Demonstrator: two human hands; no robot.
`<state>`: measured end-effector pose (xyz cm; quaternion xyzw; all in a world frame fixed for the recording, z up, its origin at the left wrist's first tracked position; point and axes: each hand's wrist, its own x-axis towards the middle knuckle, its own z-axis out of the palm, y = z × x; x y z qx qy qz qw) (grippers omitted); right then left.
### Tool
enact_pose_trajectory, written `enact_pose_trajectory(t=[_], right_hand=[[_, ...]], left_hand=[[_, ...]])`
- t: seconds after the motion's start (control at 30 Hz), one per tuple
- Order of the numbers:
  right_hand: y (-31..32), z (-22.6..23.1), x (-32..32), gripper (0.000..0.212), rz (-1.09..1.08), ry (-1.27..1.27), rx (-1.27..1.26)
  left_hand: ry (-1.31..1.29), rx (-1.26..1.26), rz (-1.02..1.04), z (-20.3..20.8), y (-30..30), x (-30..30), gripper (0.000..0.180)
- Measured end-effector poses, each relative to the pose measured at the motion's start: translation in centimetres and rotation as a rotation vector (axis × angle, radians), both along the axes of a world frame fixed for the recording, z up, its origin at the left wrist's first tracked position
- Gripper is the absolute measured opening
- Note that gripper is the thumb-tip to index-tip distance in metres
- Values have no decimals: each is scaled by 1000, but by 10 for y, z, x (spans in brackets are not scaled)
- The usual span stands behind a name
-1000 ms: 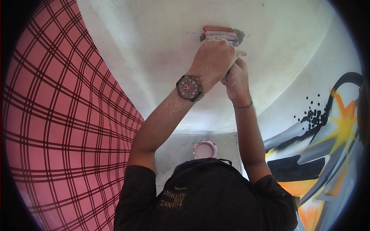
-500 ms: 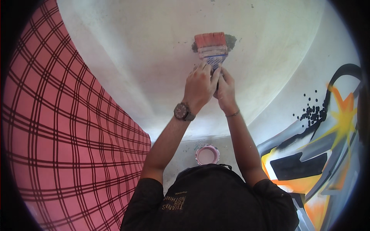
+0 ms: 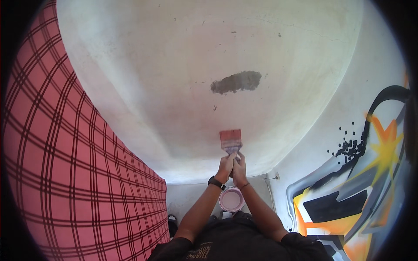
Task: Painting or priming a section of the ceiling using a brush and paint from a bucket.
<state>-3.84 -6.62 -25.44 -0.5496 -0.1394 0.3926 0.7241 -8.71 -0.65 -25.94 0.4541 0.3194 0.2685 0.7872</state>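
Both of my hands grip one wide paintbrush (image 3: 230, 138) with reddish bristles pointing up and away from me. My left hand (image 3: 226, 165), with a dark watch on its wrist, wraps the handle from the left. From the right, my right hand (image 3: 238, 168) closes round the same handle, a thin band on its wrist. The bristles lie over the lower part of a whitish wall (image 3: 174, 100); whether they touch it I cannot tell. Higher on that wall shows a dark grey patch (image 3: 236, 82). Below my hands stands a round bucket (image 3: 221, 205) with pale pink paint inside.
A pink cloth with dark checks (image 3: 87, 161) hangs along the left. On the right, a wall (image 3: 337, 204) bears orange, yellow, black and grey graffiti. A thin cable (image 3: 271, 191) runs down near the right corner. Dark footwear (image 3: 173, 219) shows at lower left.
My hands have brought the brush down from the dark patch to the lower wall. The patch is now fully uncovered, and more of the floor and bucket shows.
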Motion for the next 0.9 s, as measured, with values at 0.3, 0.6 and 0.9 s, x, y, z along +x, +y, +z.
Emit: enact_pose_trajectory(t=[0.3, 0.6, 0.9], right_hand=[[16, 95, 8, 26, -28, -232, 67], [13, 244, 16, 28, 7, -366, 298], [23, 290, 31, 30, 17, -479, 379]], left_hand=[[-260, 76, -3, 85, 15, 8, 25], [-279, 394, 18, 244, 18, 18, 25], [-409, 513, 33, 292, 29, 31, 27]])
